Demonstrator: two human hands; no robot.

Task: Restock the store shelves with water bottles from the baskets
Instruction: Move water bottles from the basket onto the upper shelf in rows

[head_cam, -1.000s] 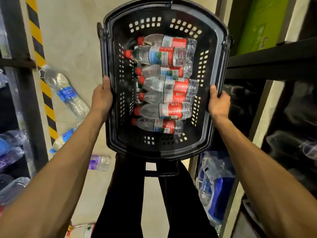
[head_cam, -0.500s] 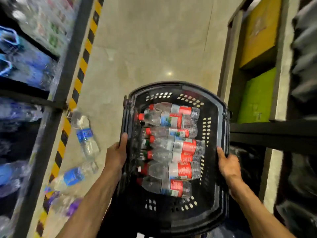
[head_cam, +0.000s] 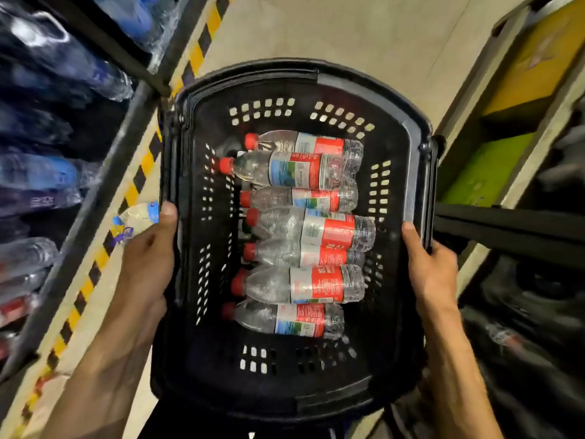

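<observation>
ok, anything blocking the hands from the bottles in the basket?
Nothing visible covers the bottles: the basket is open-topped. But the left hand and right hand both grip its sides, so neither is free to reach in.

Bottles (head_cam: 304,236) lay side by side in the basket (head_cam: 414,172), shelves (head_cam: 47,172) to its left, racks (head_cam: 506,223) right.

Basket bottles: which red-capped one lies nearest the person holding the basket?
The last bottle in the row, lying closest to the near wall of the basket. Every other red-capped one lies beyond it, toward the far rim.
</observation>
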